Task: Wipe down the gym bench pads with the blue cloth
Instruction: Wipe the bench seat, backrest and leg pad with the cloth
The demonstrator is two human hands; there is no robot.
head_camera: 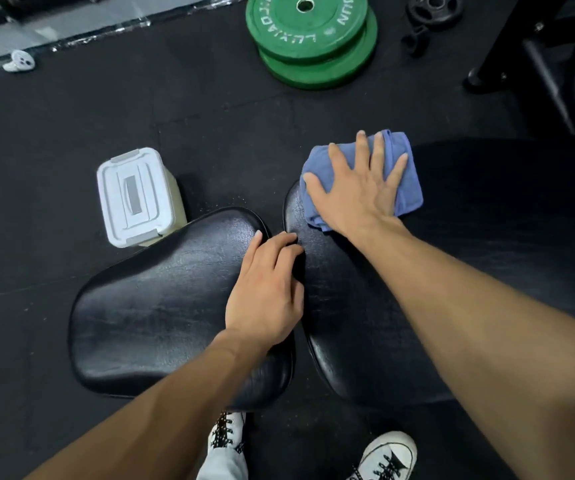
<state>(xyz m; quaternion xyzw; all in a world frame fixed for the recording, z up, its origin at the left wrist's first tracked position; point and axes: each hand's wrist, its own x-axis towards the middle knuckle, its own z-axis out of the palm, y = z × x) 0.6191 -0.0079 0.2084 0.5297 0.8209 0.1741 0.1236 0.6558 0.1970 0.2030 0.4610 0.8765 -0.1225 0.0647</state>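
Two black pads sit side by side with a narrow gap between them. To wipe well, I'd keep the right hand [358, 188] flat with fingers spread, pressing the blue cloth [405, 188] evenly and sweeping in overlapping passes along the long pad [365, 306]. That cloth lies folded under the right palm, at the long pad's far corner. Meanwhile the left hand [267, 292] rests loosely curled, holding nothing, on the seat pad [157, 299] by the gap.

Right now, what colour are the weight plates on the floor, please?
Green with white lettering, seen in the head view.
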